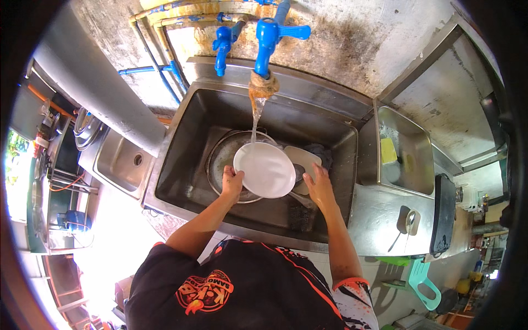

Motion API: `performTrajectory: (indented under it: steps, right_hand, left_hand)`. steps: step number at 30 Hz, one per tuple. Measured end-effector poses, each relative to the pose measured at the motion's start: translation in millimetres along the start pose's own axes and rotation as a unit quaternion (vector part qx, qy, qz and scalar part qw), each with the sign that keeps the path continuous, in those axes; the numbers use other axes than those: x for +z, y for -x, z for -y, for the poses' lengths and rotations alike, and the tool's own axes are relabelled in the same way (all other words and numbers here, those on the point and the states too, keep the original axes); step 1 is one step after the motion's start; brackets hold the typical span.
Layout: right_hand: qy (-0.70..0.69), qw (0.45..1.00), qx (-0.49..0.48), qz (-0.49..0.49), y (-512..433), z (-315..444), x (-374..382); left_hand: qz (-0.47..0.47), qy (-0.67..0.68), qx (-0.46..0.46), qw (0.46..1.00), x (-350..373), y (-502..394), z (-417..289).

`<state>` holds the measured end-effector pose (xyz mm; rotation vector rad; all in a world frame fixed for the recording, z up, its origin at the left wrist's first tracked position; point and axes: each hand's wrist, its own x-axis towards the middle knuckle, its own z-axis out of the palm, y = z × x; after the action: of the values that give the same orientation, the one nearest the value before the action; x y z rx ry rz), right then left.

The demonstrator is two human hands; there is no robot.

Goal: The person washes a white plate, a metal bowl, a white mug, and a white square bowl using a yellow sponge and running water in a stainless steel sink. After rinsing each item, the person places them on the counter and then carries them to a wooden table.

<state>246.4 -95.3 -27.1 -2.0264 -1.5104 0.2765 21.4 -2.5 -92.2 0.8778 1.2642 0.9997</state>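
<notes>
My left hand [233, 184] grips the left rim of a white oval dish [266, 171], thumb on its upper face. The dish is held tilted in the steel sink [264, 222], under water [256, 115] running from a blue tap [266, 45]. My right hand [320, 185] is off the dish's right side, fingers apart, holding nothing. Just past its fingertips is a pale dish or tray [303, 154], partly hidden by the white dish. Beneath the white dish stands a round metal basin [218, 159]. A dark cloth [321, 153] lies behind my right hand.
At the right, a steel tub [412, 144] holds soapy water and a yellow sponge [387, 150]. A spoon [410, 220] lies on the steel counter beside a black tray [443, 214]. A second blue tap [222, 49] and a grey pipe [103, 78] are at the left.
</notes>
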Motion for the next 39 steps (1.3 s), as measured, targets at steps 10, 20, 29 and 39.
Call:
performTrajectory:
  steps: [10,20,29,39]
  right_hand:
    - [-0.288,0.88,0.293,0.239,11.2,-18.8,55.4]
    - [-0.213,0.962,0.164,0.052,9.6,-20.8,38.0]
    - [-0.199,0.972,0.121,-0.002,17.0,-19.5,29.0]
    - [-0.143,0.987,-0.062,0.038,7.1,31.2,70.6]
  left_hand:
    - [0.005,-0.09,0.04,0.995,-45.3,-7.9,-11.3]
    - [0.201,0.198,-0.115,0.953,-26.2,-51.8,24.2]
    - [0.097,0.038,-0.186,0.977,-0.8,-28.8,-7.7]
    - [0.071,-0.069,-0.011,0.995,-52.9,-38.4,-19.5]
